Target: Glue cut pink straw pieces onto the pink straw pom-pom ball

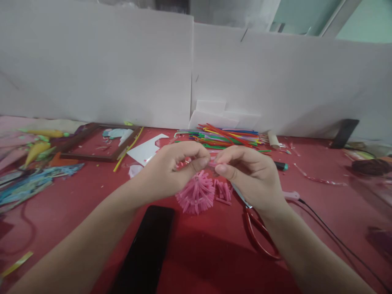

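My left hand (173, 169) and my right hand (249, 173) meet above the red table (208, 249), fingertips pinched together on a short pink straw piece (211, 164). Just below them sits a pink ball of bristling straw pieces (196, 195). Several loose pink straw pieces (224, 192) lie right beside it. Red-handled scissors (257, 232) rest under my right wrist, partly hidden by it.
A black phone (147, 249) lies near my left forearm. A bundle of coloured straws (228, 136) lies at the back, a wooden frame (98, 143) and white paper (145, 151) to the left. A black cable (337, 239) runs right. White boards wall the table's far edge.
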Action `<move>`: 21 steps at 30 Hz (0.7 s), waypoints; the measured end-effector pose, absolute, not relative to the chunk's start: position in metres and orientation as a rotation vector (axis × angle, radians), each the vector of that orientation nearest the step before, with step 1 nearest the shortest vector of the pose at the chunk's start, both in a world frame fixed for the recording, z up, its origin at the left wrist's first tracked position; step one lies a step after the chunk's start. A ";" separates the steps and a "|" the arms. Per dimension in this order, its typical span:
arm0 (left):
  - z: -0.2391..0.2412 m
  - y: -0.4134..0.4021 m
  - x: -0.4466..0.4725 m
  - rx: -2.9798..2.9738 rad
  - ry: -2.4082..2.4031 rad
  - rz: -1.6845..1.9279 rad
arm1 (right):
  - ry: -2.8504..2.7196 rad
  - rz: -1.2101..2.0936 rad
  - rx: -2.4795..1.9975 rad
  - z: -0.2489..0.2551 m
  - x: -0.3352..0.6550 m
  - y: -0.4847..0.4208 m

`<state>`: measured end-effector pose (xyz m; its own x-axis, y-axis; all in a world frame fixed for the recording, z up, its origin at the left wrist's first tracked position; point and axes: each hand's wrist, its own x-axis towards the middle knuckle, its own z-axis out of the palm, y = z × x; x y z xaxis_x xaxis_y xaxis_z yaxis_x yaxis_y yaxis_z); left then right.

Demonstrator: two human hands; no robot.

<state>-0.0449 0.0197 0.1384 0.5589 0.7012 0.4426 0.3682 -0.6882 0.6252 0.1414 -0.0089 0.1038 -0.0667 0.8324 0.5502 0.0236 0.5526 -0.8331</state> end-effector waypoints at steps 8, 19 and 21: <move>0.093 0.028 -0.063 2.406 0.897 1.013 | -1.552 0.653 -0.918 0.091 0.146 -0.023; 0.029 0.000 -0.061 2.515 0.844 1.125 | -2.119 0.084 -0.699 0.067 0.151 -0.030; 0.028 -0.003 -0.055 2.512 0.871 1.174 | -2.181 -0.001 -0.628 0.071 0.154 -0.027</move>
<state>-0.0555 -0.0034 0.0281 0.5013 0.6049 0.6187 0.4169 -0.7954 0.4399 0.1536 -0.0267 0.0712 -0.5179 0.4366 0.7356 0.4371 0.8743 -0.2112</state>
